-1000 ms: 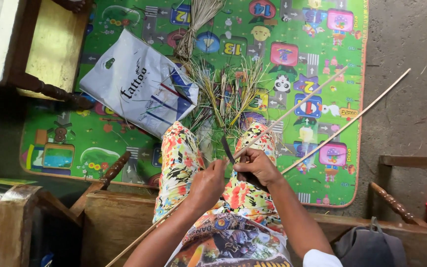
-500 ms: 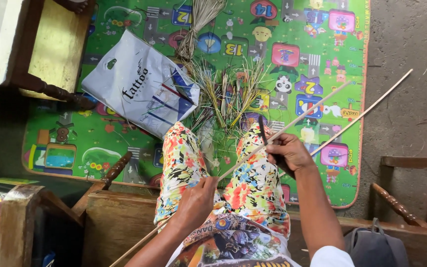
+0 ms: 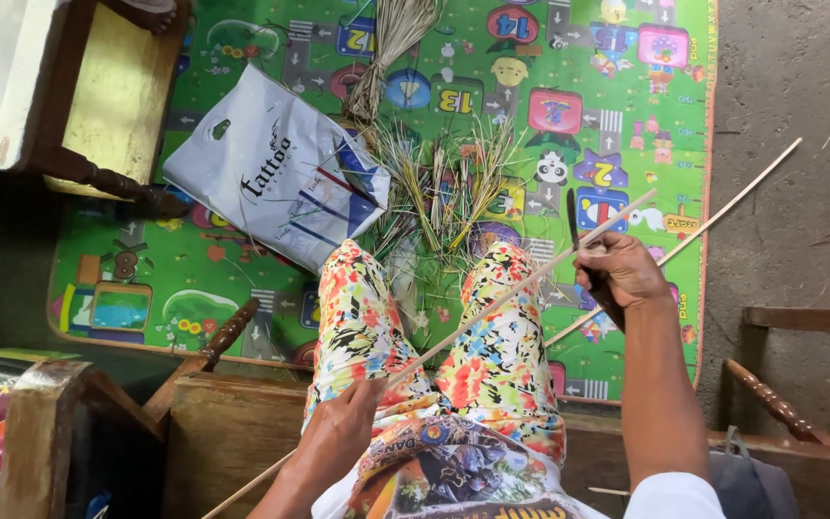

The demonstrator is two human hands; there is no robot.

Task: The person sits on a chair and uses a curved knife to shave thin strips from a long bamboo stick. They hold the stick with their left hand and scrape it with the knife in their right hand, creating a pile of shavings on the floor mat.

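I sit with my knees in flowered trousers over a green play mat [image 3: 242, 279]. My left hand [image 3: 338, 428] is closed on the near part of a long thin pale stick [image 3: 492, 308] that runs up and to the right across my right knee. My right hand [image 3: 622, 274] grips a small dark-bladed knife [image 3: 572, 216], blade pointing up, against the far part of that stick. A second thin stick [image 3: 732, 197] lies slanted under my right hand toward the concrete floor.
A pile of green and dry leaf strips [image 3: 444, 183] lies on the mat before my knees, with a tied bundle of dry fibres [image 3: 391, 48] beyond it. A white plastic bag [image 3: 271, 173] lies at the left. Wooden furniture [image 3: 108, 96] stands at the upper left and around my seat.
My right hand, with the knife, has slid right and outward along the stick, away from my left hand. My left hand has dropped lower on my left thigh.
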